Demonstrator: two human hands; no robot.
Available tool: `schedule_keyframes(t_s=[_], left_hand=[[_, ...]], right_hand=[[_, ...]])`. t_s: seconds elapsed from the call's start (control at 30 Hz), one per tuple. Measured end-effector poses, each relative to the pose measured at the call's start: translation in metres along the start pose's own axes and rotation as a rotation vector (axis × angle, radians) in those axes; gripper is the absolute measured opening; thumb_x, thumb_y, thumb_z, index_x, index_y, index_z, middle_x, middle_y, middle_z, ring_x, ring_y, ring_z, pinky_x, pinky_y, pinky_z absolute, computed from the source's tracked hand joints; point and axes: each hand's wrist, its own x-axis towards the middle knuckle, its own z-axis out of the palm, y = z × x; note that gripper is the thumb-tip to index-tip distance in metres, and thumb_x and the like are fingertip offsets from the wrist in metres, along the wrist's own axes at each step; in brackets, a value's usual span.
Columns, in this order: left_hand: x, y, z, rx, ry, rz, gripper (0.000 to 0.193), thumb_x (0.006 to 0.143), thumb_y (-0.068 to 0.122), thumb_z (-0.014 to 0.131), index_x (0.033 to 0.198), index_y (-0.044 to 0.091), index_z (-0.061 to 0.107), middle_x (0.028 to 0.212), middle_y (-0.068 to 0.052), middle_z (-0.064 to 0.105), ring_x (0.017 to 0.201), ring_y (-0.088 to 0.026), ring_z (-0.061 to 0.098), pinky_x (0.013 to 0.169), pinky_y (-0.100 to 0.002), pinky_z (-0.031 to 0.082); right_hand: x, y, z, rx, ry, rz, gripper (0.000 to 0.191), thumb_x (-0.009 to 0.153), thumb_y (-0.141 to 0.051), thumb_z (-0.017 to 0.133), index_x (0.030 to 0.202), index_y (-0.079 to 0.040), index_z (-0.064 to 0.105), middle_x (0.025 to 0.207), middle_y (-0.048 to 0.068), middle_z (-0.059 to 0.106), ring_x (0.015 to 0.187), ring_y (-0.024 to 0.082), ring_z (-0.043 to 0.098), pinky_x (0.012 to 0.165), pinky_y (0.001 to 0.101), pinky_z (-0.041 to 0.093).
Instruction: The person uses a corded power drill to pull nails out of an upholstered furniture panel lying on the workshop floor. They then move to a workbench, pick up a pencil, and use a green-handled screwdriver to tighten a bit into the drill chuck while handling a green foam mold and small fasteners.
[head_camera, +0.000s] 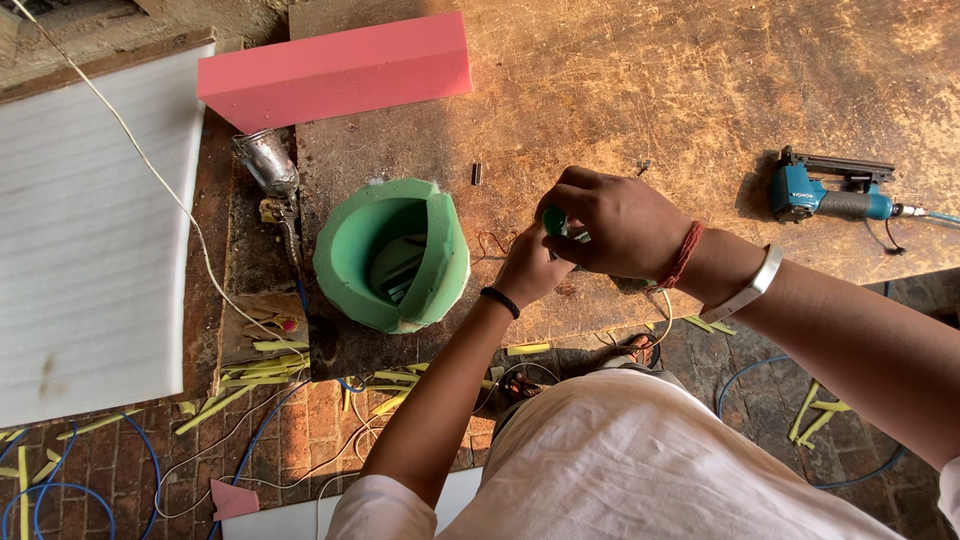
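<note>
Two hands, left hand (528, 268) and right hand (615, 222), clenched together on small green object (556, 222) above worn wooden tabletop (640, 90), beside curved green foam piece (392, 255); fitting underway.

Right hand (620, 222) overlaps left hand (527, 268) (both curled).

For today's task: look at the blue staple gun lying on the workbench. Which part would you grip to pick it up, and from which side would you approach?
Grip the staple gun by its grey handle section, probably from above. It lies flat on its side on the workbench with that bar exposed and free. The air hose leaves its right end and the blue head sits at the left, so the middle seems the easiest hold.
</note>
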Motion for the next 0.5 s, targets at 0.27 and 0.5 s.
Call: schedule_keyframes(t_s=[0.27,0.5], left_hand=[[-0.001,-0.018,0.013,0.165,-0.050,-0.355,0.030,0.078,0.024,0.083,0.102,0.008,0.072,0.090,-0.011,0.076,0.073,-0.020,0.075,0.068,-0.034,0.063],[0.007,-0.015,0.018,0.185,-0.160,-0.216,0.026,0.087,0.022,0.081,0.099,0.006,0.065,0.093,-0.009,0.072,0.085,-0.024,0.072,0.077,-0.038,0.060]], right_hand=[[-0.007,0.023,0.015,0.142,-0.005,0.068,0.027,0.079,-0.019,0.077,0.103,-0.008,0.068,0.099,0.009,0.071,0.087,0.031,0.072,0.074,0.0419,0.058],[-0.019,0.046,0.054,0.042,-0.067,0.208,0.025,0.084,-0.025,0.079,0.102,-0.010,0.069,0.090,0.009,0.070,0.078,0.028,0.072,0.069,0.0418,0.059]])
